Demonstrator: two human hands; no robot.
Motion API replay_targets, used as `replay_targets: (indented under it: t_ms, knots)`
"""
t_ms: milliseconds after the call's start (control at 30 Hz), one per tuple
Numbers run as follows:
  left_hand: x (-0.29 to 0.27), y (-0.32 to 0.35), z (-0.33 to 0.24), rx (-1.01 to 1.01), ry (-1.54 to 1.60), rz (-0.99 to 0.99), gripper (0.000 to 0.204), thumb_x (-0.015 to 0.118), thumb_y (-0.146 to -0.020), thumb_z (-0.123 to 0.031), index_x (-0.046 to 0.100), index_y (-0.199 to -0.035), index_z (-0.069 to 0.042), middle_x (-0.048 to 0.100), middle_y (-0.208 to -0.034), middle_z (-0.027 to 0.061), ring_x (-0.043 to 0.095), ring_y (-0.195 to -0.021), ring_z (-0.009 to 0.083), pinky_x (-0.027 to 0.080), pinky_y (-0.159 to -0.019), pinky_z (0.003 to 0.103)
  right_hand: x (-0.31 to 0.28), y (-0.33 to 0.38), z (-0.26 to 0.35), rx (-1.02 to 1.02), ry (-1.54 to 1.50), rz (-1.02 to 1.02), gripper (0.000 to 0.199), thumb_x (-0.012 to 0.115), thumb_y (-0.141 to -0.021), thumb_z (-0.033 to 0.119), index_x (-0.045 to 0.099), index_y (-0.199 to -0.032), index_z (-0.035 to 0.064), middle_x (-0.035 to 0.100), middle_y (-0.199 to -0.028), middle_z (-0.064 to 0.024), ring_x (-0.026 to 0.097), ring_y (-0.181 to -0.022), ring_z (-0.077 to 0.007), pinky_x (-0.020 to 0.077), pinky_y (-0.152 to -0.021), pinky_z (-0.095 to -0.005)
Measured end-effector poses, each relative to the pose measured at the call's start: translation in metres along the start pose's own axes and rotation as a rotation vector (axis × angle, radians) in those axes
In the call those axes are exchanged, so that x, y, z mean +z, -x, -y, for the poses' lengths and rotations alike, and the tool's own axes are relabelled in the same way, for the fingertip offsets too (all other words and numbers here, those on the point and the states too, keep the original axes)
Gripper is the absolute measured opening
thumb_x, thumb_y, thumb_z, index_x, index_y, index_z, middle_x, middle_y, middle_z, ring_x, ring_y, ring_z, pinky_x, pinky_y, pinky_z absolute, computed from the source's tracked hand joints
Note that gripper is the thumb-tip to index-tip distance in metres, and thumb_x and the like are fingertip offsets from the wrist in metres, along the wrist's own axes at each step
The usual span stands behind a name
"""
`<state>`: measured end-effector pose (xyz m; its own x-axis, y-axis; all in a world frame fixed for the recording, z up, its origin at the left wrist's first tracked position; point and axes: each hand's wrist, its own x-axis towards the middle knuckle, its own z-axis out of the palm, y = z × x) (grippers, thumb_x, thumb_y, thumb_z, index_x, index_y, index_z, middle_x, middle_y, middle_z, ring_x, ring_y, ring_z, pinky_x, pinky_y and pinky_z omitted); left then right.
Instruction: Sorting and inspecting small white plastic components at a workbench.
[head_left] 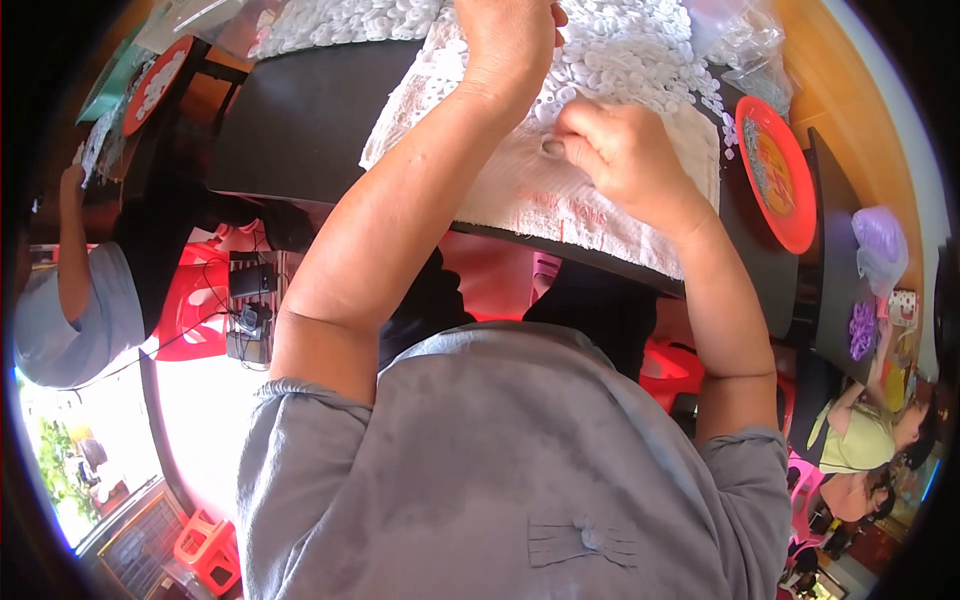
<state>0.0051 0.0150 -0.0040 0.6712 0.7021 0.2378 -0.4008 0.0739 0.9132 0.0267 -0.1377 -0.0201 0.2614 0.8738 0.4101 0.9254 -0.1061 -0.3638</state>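
Note:
Small white ring-shaped pieces (640,50) lie in a thick spread across a whitish cloth (500,180) with red print near its front edge. Over this spread, at the top of the view, is my left hand (508,40); its fingers are mostly hidden or cut off by the frame edge. My right hand (625,150) is closed in a pinch just above the cloth, at the near side of the pieces. A small greyish round bit (552,147) shows at its fingertips, too small to name.
A red plate (800,200) with small grey bits sits right of the cloth on the dark table (300,120). Clear plastic bags (745,50) lie at the far right. Co-workers sit on both sides, one in a blue-grey shirt (85,310), another in yellow-green (855,435).

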Motion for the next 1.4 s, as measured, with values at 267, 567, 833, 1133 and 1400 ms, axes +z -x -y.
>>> replay_targets:
  t_ms: [267, 567, 833, 1133, 1400]
  knots:
    - [-0.001, 0.0, 0.001, -0.008, -0.045, 0.033, 0.018, 0.057, -0.083, -0.01, 0.06, -0.07, 0.002, 0.057, -0.057, 0.0091, 0.052, -0.046, 0.0148, 0.037, -0.04, 0.027, 0.003, 0.002, 0.012, -0.125, 0.256, 0.045, 0.013, 0.067, -0.079, 0.009, 0.055, -0.078, 0.0048, 0.059, -0.069, -0.0111, 0.06, -0.064, -0.0319, 0.0457, -0.054, -0.0416]
    - [0.0, -0.002, 0.005, -0.013, -0.047, 0.093, 0.016, 0.057, -0.081, -0.008, 0.06, -0.069, 0.002, 0.058, -0.058, 0.0094, 0.052, -0.046, 0.0149, 0.037, -0.04, 0.028, 0.005, 0.002, 0.014, -0.151, 0.34, 0.054, 0.012, 0.065, -0.08, 0.011, 0.056, -0.076, 0.0042, 0.061, -0.07, -0.0112, 0.061, -0.067, -0.0339, 0.0466, -0.057, -0.0434]
    - [0.001, -0.005, 0.003, -0.154, 0.008, 0.089, 0.015, 0.062, -0.083, -0.013, 0.062, -0.074, -0.002, 0.055, -0.058, 0.0053, 0.048, -0.044, 0.0129, 0.035, -0.038, 0.026, -0.028, 0.0, -0.024, 0.415, -0.495, 0.043, 0.017, 0.064, -0.09, 0.017, 0.063, -0.086, 0.0007, 0.052, -0.062, 0.0016, 0.046, -0.056, -0.0065, 0.0381, -0.052, -0.0248]
    - [0.0, 0.0, -0.008, -0.29, 0.042, 0.491, 0.016, 0.065, -0.082, -0.014, 0.065, -0.078, 0.001, 0.06, -0.065, 0.0067, 0.053, -0.053, 0.0123, 0.038, -0.046, 0.026, -0.06, 0.001, -0.026, 0.52, -0.789, -0.311, 0.019, 0.061, -0.091, 0.018, 0.064, -0.087, -0.0005, 0.045, -0.057, 0.0035, 0.045, -0.05, -0.0066, 0.0316, -0.05, -0.0204]
    - [0.006, 0.01, -0.014, -0.278, -0.02, 0.625, 0.019, 0.068, -0.088, -0.019, 0.067, -0.081, -0.001, 0.061, -0.065, 0.0035, 0.053, -0.052, 0.0088, 0.038, -0.045, 0.023, -0.065, 0.001, -0.022, 0.52, -0.75, -0.375, 0.018, 0.062, -0.091, 0.016, 0.064, -0.088, -0.0014, 0.046, -0.059, 0.0034, 0.047, -0.052, -0.0071, 0.0312, -0.05, -0.02]
